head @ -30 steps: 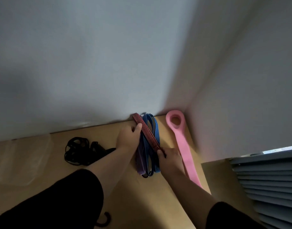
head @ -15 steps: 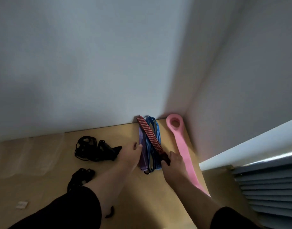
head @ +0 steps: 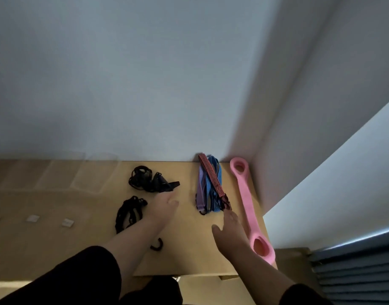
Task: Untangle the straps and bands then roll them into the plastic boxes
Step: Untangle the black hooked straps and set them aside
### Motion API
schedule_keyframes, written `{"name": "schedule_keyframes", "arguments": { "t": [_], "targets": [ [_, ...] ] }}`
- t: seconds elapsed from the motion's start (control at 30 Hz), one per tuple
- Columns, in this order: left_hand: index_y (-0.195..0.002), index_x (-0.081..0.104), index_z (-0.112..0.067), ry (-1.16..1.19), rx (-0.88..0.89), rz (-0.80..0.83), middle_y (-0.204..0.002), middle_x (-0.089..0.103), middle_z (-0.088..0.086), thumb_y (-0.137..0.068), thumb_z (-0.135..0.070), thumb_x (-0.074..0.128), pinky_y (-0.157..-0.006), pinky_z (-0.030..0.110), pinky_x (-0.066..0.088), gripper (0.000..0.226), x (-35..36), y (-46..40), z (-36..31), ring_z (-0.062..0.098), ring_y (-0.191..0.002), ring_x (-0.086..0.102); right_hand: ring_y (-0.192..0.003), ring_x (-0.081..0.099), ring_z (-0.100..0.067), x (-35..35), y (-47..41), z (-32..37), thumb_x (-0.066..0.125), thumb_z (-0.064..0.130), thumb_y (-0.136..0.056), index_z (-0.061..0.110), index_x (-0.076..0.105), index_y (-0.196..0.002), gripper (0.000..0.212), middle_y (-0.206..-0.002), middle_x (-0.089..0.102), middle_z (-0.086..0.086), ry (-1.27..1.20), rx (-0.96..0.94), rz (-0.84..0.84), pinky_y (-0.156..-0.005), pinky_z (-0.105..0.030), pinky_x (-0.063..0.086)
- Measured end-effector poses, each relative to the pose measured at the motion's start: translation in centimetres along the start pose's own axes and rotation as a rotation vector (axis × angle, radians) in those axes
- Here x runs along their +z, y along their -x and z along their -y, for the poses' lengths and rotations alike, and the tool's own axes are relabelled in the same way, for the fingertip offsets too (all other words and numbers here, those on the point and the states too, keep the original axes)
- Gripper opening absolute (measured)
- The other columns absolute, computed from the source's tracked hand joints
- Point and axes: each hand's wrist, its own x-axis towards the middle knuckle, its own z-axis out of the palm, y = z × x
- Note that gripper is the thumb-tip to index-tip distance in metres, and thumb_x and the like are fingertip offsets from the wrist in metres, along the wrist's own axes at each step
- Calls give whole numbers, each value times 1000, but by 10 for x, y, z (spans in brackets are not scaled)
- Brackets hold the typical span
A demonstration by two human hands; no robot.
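the striped bundle (head: 211, 183) lies flat on the wooden table (head: 189, 256), pushed up near the corner of the wall (head: 145, 73): a red-and-black striped strap laid slantwise over a blue striped one and a purple one, all running from 12 o'clock down to 6 o'clock. these look light, limp and stretchy, so they will flop and spring rather than hold a shape; the safest hold would be a pinch at the near end, where the dark hooks or knotted ends bunch together, so one strap can be drawn free of the others.

the right hand (head: 229, 230) hovers just short of that near end, at 6 o'clock from the bundle, fingers relaxed and spread, grasping nothing. whether a fingertip brushes the strap ends is too blurred to tell. the left hand (head: 164, 204) sits at 9 o'clock of the bundle, apart from it, fingers loose and also empty.

just at 3 o'clock of the bundle lies the pink band (head: 247, 205), soft and rubbery by the look of it, with a hole at each end. two black tangles (head: 149, 179) (head: 129, 213) lie at 9 o'clock. clear plastic boxes (head: 87, 172) stand further off at 9 o'clock, against the wall.
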Motion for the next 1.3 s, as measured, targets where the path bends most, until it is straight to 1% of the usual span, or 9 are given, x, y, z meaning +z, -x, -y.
{"name": "schedule_keyframes", "arguments": {
  "t": [0.2, 0.3, 0.37, 0.6, 0.67, 0.83, 0.97, 1.1, 1.3],
  "targets": [
    [-129, 61, -5, -41, -110, -73, -129, 63, 16, -97, -20, 53, -99, 41, 50, 36, -42, 38, 37, 33, -118, 59, -142, 35, -26, 27, 26, 24, 51, 29, -99, 6, 25, -154, 65, -159, 28, -11, 43, -68, 69, -114, -34, 31],
    [-148, 44, -14, -66, -131, -72, -151, 45, 5, -98, -28, 50, -110, 38, 41, 53, -59, 54, 57, 25, -136, 45, -144, 33, -25, 38, 30, 40, 49, 31, -101, 5, 25, -155, 65, -160, 28, -12, 78, -85, 139, -115, -32, 30],
    [-151, 38, -17, -80, -129, -82, -154, 41, 4, -98, -33, 49, -111, 39, 41, 56, -70, 58, 67, 23, -139, 41, -135, 44, -25, 44, 29, 52, 48, 33, -101, 4, 38, -147, 55, -151, 41, -12, 133, -84, 195, -108, -33, 37],
    [-146, 45, -16, -91, -174, -64, -136, 53, 8, -96, -31, 54, -93, 35, 50, 53, -100, 49, 105, 24, -118, 55, -131, 51, -22, 80, 14, 92, 55, 40, -97, 13, 40, -151, 62, -148, 50, -7, 232, -66, 365, -104, -32, 45],
    [-144, 47, -16, -93, -185, -36, -136, 52, 6, -96, -30, 55, -90, 31, 49, 51, -110, 42, 116, 21, -116, 55, -127, 53, -22, 91, 7, 105, 57, 39, -96, 13, 41, -149, 61, -145, 52, -7, 225, -34, 366, -101, -32, 47],
    [-147, 43, -17, -75, -190, 56, -147, 45, 6, -94, -33, 57, -105, 36, 44, 57, -129, 18, 142, 22, -129, 50, -124, 56, -22, 114, -12, 137, 59, 34, -95, 15, 45, -147, 57, -141, 56, -8, 154, 32, 295, -100, -33, 48],
    [-139, 49, -18, -156, -125, 144, -138, 50, 4, -93, -32, 56, -103, 33, 43, 49, -141, -5, 153, 22, -126, 51, -117, 57, -22, 118, -36, 159, 57, 25, -93, 18, 47, -142, 50, -139, 52, -7, 102, 41, 49, -93, -35, 51],
    [-123, 54, -30, -236, -18, 253, -128, 54, -3, -88, -31, 51, -102, 34, 43, 35, -147, -27, 157, 19, -121, 51, -132, 44, -24, 112, -67, 176, 57, 18, -89, 17, 42, -145, 58, -148, 41, -5, 146, 28, -162, -104, -41, 45],
    [-129, 57, -24, -158, 101, 274, -121, 50, -5, -97, -25, 51, -93, 26, 42, 32, -154, -51, 153, 12, -113, 53, -151, 18, -21, 113, -103, 177, 60, 32, -93, 25, 23, -156, 74, -163, 23, 5, 550, 8, 19, -121, -46, 24]
  ]
}}
